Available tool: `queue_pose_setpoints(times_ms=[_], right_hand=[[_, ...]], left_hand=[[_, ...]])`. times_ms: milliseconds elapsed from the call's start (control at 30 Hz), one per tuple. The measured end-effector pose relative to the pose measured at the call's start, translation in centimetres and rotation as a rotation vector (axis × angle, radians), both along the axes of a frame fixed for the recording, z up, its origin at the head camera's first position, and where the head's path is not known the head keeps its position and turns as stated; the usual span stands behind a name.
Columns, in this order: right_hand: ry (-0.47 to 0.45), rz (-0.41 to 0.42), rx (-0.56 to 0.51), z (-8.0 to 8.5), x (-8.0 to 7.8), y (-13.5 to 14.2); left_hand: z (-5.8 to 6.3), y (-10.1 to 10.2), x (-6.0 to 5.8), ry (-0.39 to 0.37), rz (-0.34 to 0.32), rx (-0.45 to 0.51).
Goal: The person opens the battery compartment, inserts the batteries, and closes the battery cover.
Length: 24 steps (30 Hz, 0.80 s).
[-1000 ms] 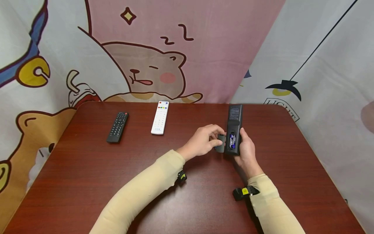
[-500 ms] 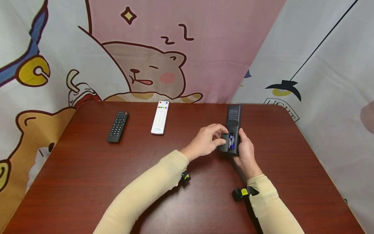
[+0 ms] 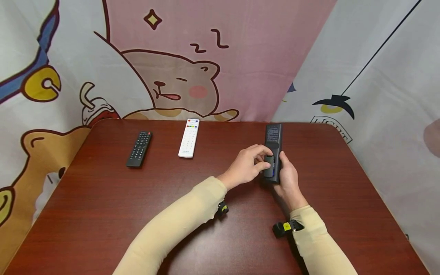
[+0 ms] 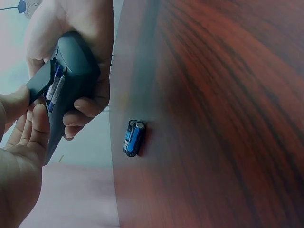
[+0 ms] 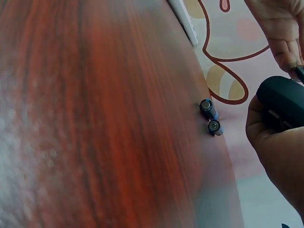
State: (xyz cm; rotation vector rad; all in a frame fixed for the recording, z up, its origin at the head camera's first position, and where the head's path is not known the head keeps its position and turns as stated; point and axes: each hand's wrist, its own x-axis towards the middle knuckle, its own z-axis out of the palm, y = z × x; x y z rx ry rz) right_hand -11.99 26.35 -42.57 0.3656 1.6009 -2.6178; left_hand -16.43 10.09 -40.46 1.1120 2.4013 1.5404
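My right hand grips a black remote control from its right side, back facing up. Its battery compartment shows batteries with blue and silver wrappers in the left wrist view. Between thumb and fingers, my left hand pinches the dark battery cover. The cover lies over the left part of the compartment in the head view, and a strip of blue battery shows along its right edge. From the left wrist it appears tilted up from the remote, one edge close to the opening.
Two loose batteries lie side by side on the brown table; the hands hide them in the head view. A white remote and a smaller black remote lie toward the back left. A printed cloth hangs behind.
My left hand has moved right with the battery cover, from beside the remote to over its compartment. The held remote has shifted slightly left with my right hand.
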Motion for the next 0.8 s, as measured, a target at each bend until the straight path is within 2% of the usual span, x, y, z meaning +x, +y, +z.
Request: queue_pose_setpoints(times_ms=[300, 600, 800], right_hand=[[0.025, 0.017, 0.028, -0.07, 0.15, -0.15], [0.006, 0.025, 0.003, 0.19, 0.11, -0.12], [0.033, 0.021, -0.007, 0.21, 0.16, -0.15]], left_hand=[[-0.15, 0.31, 0.16, 0.022, 0.014, 0.012], [-0.45, 0.49, 0.33, 0.087, 0.029, 0.015], [-0.79, 0.66, 0.26, 0.125, 0.052, 0.012]])
